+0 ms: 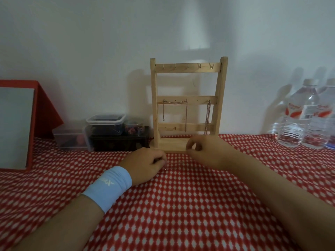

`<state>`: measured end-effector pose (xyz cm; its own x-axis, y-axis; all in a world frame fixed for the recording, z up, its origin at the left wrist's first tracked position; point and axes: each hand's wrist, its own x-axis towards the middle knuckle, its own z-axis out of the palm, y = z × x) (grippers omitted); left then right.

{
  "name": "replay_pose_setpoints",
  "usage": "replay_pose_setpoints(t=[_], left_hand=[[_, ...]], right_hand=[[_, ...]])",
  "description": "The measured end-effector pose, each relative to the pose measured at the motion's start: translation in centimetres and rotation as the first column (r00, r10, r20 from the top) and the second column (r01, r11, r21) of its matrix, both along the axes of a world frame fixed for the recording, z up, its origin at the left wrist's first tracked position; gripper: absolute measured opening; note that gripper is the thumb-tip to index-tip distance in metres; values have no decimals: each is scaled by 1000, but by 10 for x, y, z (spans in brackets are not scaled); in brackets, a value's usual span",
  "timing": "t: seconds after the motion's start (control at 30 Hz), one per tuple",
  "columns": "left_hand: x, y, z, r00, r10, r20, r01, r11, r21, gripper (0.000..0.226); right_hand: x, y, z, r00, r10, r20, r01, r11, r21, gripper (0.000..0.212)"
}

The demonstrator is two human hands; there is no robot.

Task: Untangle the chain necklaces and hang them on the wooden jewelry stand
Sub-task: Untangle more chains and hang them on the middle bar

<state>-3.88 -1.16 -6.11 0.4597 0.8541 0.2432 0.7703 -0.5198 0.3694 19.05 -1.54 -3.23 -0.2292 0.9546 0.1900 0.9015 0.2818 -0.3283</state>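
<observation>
Left hand [145, 164] pinches fine chain [165, 168]; right hand [204, 151], 1 o'clock, curled, grip unclear. Chain likely light, limp, snag-prone: take by its ends.

— What carries it all?

— A table [181, 205] under a red cloth with white diamonds, set against a white wall.

— And what stands on the cloth?

— At twelve o'clock the wooden jewelry stand [186, 98], its base flat on the cloth. At ten o'clock a low clear tub [69, 137] touches a black box [119, 143]. At nine o'clock there is a red box [45, 105] with a grey face. At two o'clock, water bottles [299, 122] stand close together.
</observation>
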Motion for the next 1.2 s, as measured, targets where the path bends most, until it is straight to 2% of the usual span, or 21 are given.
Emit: replay_pose_setpoints(t=[0.07, 0.13, 0.23, 0.33, 0.37, 0.4, 0.47, 0.5, 0.57, 0.67, 0.7, 0.77, 0.93, 1.07, 1.2], left_hand=[[2, 0, 0, 999, -14, 33, 15, 999, -29, 16], [2, 1, 1, 998, -8, 69, 14, 996, -85, 17], [4, 0, 3, 994, -2, 109, 19, 988, -155, 18], [7, 0, 5, 970, -11, 242, 54, 983, -173, 18], [8, 0, 5, 954, -17, 299, 71, 982, -172, 17], [8, 0, 7, 932, -21, 361, 91, 980, -178, 16], [9, 0, 9, 882, -12, 472, 124, 971, -206, 14], [10, -1, 12, 860, 6, 510, 128, 965, -227, 12], [8, -2, 17, 782, 80, 618, 163, 931, -328, 12], [4, -4, 22, 584, 263, 768, 386, 742, -548, 17], [2, -4, 23, 584, 266, 767, 418, 712, -565, 16], [1, -4, 20, 646, 209, 734, 404, 722, -561, 15], [4, -1, 15, 838, 85, 540, 139, 923, -360, 14], [6, 0, 9, 861, -1, 509, 87, 985, -146, 14], [10, 0, 3, 897, -13, 442, 4, 1000, 21, 11]], right_hand=[[-3, -3, 0, 976, -9, 218, 14, 1000, -22, 28], [-4, -4, -1, 943, -25, 332, 30, 1000, -9, 37], [-4, -4, -2, 917, 17, 398, -38, 998, 45, 30], [-12, -7, -5, 916, 91, 390, -119, 992, 50, 32], [-15, -7, -7, 942, 142, 305, -157, 987, 27, 38], [-19, -9, -9, 968, 203, 149, -201, 979, -27, 41], [-27, -11, -13, 944, 264, -199, -294, 945, -141, 32], [-29, -11, -14, 916, 264, -301, -320, 935, -152, 24], [-27, -10, -14, 874, 240, -422, -325, 935, -142, 15], [-19, -9, -11, 798, 170, -579, -326, 929, -176, 20], [-17, -8, -11, 766, 144, -627, -333, 922, -195, 20], [-16, -8, -9, 750, 121, -650, -328, 922, -206, 20], [-17, -6, -11, 785, 146, -602, -259, 960, -104, 18], [-17, -2, -17, 794, 129, -594, -219, 972, -81, 16], [-17, -2, -19, 780, 126, -612, -215, 974, -73, 18]])
